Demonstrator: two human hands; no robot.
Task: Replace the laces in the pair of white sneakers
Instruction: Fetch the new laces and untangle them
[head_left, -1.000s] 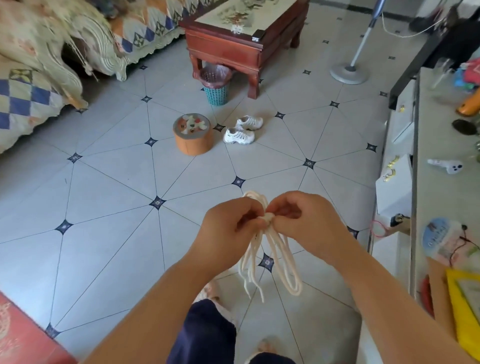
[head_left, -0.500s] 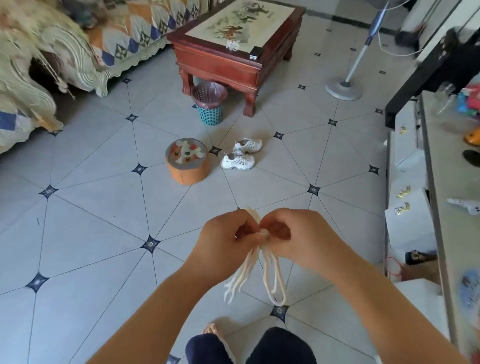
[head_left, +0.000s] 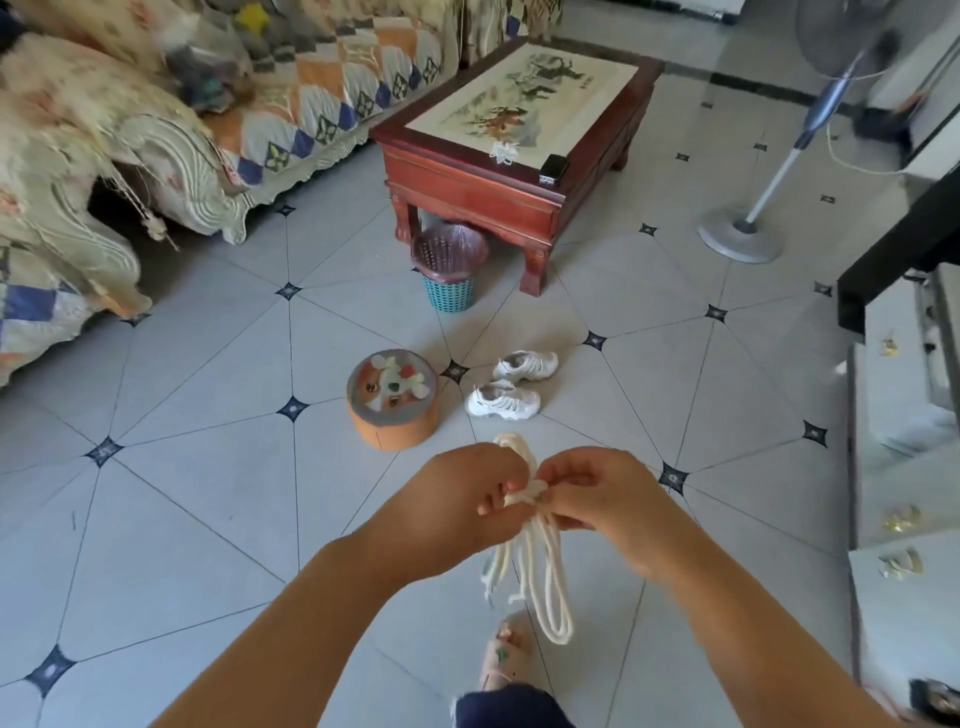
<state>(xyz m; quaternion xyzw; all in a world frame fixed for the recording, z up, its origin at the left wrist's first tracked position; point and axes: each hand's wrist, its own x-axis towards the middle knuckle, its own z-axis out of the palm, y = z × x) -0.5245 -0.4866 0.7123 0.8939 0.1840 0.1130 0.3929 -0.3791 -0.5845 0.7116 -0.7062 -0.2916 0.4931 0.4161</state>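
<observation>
The bundle of white laces (head_left: 529, 564) hangs in front of the person, on the near side of the round orange stool (head_left: 392, 399) and a little to its right; its long axis runs up and down, with a short loop standing above the fingers and longer loops and loose ends dangling below; a wrap of lace binds it at the middle, and both hands meet there; the left hand (head_left: 457, 506) pinches the wrap from its own side, fingers curled on it, and the right hand (head_left: 597, 493) pinches it from the other, so the bundle is held by both; the pair of white sneakers (head_left: 503, 400) lies on the tiled floor (head_left: 218, 467) just right of the stool, straight beyond the grip and well apart from it, about as near to one hand as to the other; the bundle looks not yet undone, so freeing the wrap probably comes first.
</observation>
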